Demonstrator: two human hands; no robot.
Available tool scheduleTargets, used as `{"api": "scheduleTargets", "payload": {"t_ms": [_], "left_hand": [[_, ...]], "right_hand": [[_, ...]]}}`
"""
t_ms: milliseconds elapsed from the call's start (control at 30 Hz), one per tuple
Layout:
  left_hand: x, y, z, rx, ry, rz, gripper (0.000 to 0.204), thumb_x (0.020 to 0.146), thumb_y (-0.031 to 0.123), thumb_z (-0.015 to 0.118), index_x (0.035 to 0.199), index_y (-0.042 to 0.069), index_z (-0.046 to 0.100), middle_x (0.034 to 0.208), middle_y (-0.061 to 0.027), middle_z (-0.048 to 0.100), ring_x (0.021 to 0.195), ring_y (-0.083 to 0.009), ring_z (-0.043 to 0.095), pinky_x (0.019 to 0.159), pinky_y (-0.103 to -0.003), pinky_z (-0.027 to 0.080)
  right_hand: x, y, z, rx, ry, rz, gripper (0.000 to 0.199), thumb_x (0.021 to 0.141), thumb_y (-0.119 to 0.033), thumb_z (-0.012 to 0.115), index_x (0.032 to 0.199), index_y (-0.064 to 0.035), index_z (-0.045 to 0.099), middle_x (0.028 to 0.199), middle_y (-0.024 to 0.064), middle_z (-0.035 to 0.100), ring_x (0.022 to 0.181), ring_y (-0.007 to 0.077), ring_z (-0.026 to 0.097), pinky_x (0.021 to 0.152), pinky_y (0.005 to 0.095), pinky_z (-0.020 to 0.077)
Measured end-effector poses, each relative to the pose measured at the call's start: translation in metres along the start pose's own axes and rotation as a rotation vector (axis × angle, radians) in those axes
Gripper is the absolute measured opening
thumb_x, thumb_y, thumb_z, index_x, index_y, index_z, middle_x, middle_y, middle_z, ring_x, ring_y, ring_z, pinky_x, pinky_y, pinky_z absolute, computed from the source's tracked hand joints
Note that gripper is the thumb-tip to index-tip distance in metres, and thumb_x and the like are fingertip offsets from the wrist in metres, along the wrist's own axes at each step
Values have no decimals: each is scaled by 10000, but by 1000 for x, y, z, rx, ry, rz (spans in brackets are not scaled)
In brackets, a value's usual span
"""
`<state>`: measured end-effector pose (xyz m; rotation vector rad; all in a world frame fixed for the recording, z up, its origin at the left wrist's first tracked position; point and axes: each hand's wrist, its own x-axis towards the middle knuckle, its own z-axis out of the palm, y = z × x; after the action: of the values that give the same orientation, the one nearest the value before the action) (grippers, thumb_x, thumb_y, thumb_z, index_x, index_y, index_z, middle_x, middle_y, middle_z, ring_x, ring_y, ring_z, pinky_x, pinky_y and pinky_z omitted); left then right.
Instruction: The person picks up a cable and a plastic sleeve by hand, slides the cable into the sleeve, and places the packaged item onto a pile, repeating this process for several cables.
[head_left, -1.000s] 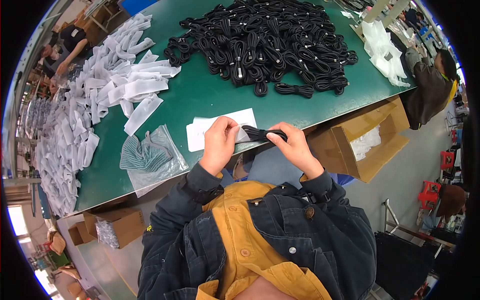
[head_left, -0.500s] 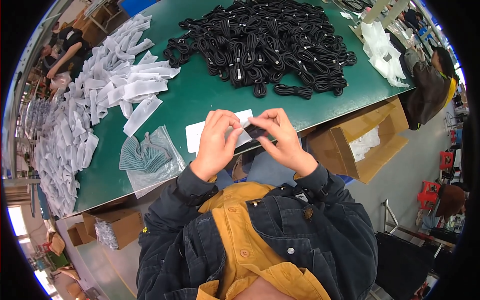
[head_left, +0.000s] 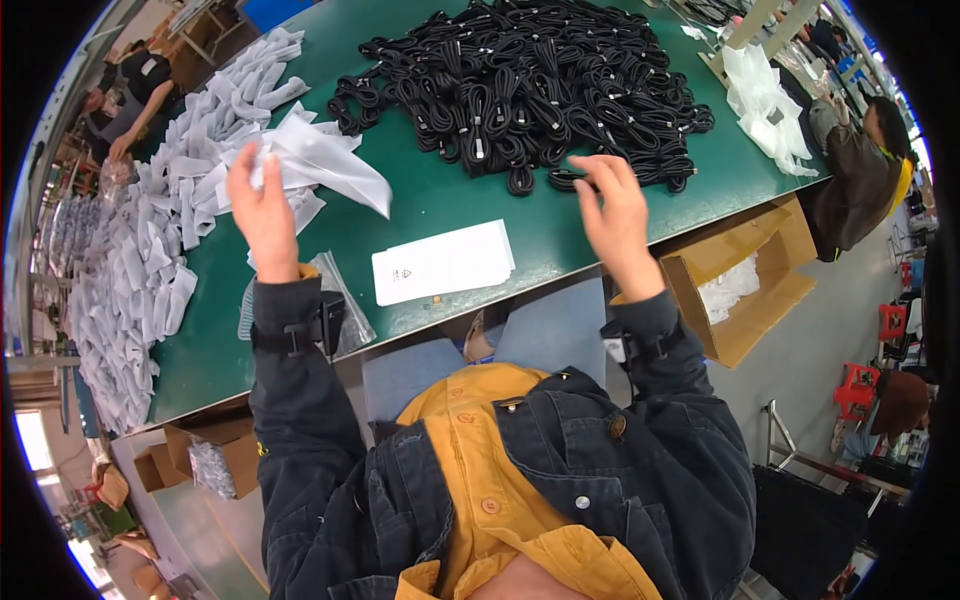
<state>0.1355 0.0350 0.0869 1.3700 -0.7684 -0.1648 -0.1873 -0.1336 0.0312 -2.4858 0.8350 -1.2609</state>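
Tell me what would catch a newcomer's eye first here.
A big heap of black cables fills the far middle of the green table, with the right hand at its near edge. The left hand lifts a white bag beside the bag pile on the left.

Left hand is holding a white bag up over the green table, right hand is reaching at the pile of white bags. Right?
Not quite. In the head view the left hand does hold a white bag over the green table, but the right hand reaches at the pile of black coiled cables, not the white bags. The loose white bags lie on the left side.
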Motion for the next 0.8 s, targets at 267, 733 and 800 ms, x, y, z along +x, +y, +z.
{"api": "scheduleTargets", "payload": {"t_ms": [267, 733, 800], "left_hand": [[-126, -23, 71, 408, -645, 187, 187, 807, 11, 692, 990, 41, 666, 934, -104, 602, 772, -253, 621, 695, -336, 510], [-141, -42, 87, 460, -659, 106, 87, 829, 41, 694, 874, 11, 627, 815, -117, 583, 715, -296, 598, 654, -377, 495], [-139, -39, 87, 356, -639, -38, 73, 832, 25, 685, 863, 3, 622, 793, -121, 593, 685, -263, 601, 643, -350, 493]], "right_hand": [[-38, 26, 11, -296, -223, 44, 273, 822, -23, 682, 1083, -48, 608, 1038, 67, 629, 882, 262, 621, 795, 337, 506], [-42, -22, -2, 926, -100, 506, 201, 890, 40, 646, 1068, -13, 569, 1061, 69, 607, 870, 110, 622, 747, 230, 506], [-46, -23, -2, 1011, -109, 574, 202, 902, 44, 630, 1089, -8, 574, 1058, 61, 608, 861, 110, 627, 740, 221, 500]]}}
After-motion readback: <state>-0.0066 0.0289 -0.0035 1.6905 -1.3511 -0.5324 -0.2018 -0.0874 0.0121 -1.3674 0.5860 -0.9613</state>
